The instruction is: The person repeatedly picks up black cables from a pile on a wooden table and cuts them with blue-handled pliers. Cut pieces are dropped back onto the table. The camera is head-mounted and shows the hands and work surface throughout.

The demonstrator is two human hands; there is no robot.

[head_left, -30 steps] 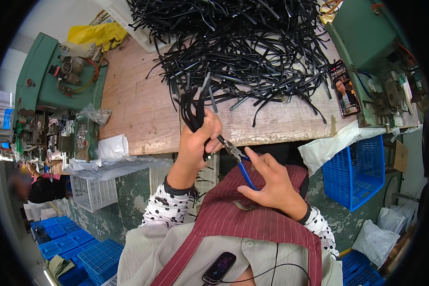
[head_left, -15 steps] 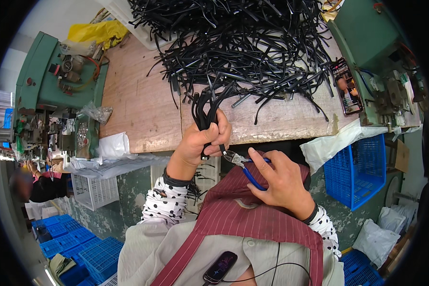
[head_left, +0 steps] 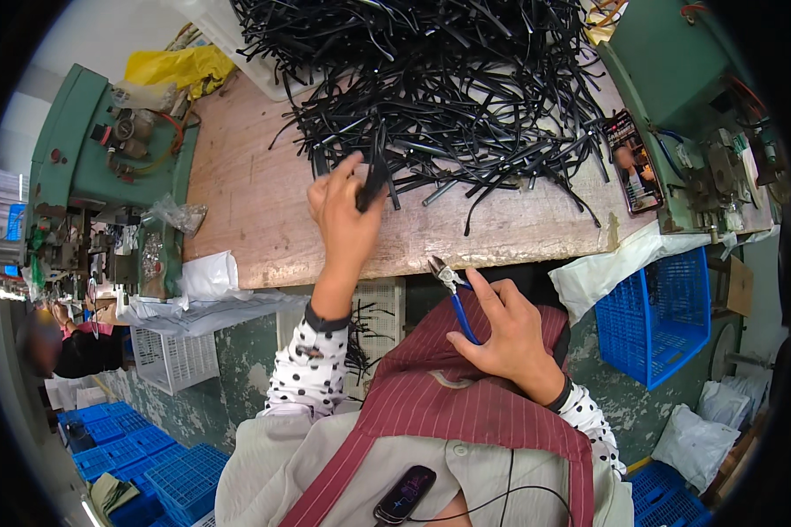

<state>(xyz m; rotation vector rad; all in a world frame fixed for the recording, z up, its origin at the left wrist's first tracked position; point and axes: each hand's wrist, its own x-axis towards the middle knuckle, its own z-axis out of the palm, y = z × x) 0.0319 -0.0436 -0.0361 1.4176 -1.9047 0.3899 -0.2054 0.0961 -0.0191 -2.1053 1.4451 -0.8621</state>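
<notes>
A big heap of slim black pieces with bent ends, which look like eyeglass temples [head_left: 466, 114], covers the far part of the wooden table. At its near edge my left hand [head_left: 347, 206] is slightly smeared by motion. Beside its thumb and fingers a few black temples [head_left: 374, 174] stand up in its grip. Just off the table's front edge my right hand [head_left: 514, 329] holds blue-handled side cutters [head_left: 455, 294]. Their metal jaws point up toward the table. Between the jaws I see nothing, and the fingers rest loosely about the handles.
Green machines stand at the left [head_left: 97, 176] and right [head_left: 677, 88] of the wooden table [head_left: 246, 193]. A blue crate [head_left: 655, 316] is below right, a white crate [head_left: 176, 356] below left. Blue crates [head_left: 185, 474] are stacked lower left. Another person [head_left: 88, 338] sits far left.
My left hand has moved up and away from the cutters to the heap, with black temples in it. My right hand has stayed near its place, the cutters now turned more upright.
</notes>
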